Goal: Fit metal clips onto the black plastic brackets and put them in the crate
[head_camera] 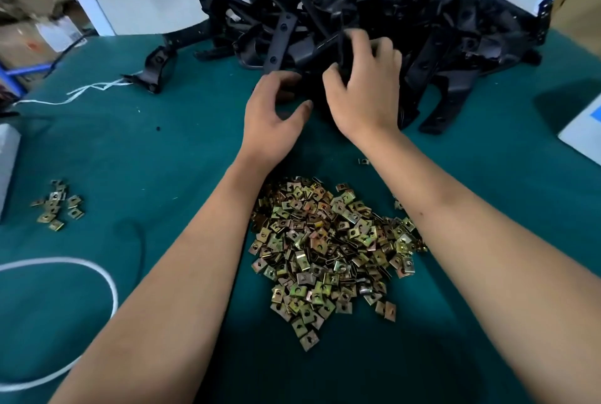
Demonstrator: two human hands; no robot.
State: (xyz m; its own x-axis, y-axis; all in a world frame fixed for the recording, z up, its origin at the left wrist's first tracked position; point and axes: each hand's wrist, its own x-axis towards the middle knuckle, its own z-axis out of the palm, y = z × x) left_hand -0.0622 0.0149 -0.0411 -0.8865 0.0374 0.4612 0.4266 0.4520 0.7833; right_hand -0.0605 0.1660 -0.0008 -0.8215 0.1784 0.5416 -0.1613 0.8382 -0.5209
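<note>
**Both hands in bracket pile**

R hand (364,84) w/ curled grip on a black bracket (320,52) at pile (422,29) front. L hand (273,114) beside it, fingers curled; can't tell if holding anything. Metal clips (328,247) heaped on green table (146,143) btwn forearms; small clip bunch (58,205) far left.

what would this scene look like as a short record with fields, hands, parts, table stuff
surface: green table cover
left hand: fingers curled at the near edge of the bracket pile, grip unclear
right hand: fingers curled round a black bracket in the pile
bracket pile: black plastic brackets heaped at the far side against a white wall
stray bracket: lies apart, left of the pile
main clip pile: brass-coloured metal clips between the forearms
small clip group: at the left
single clip: near the right wrist
white cord: looped at lower left
crate: not in view
</note>
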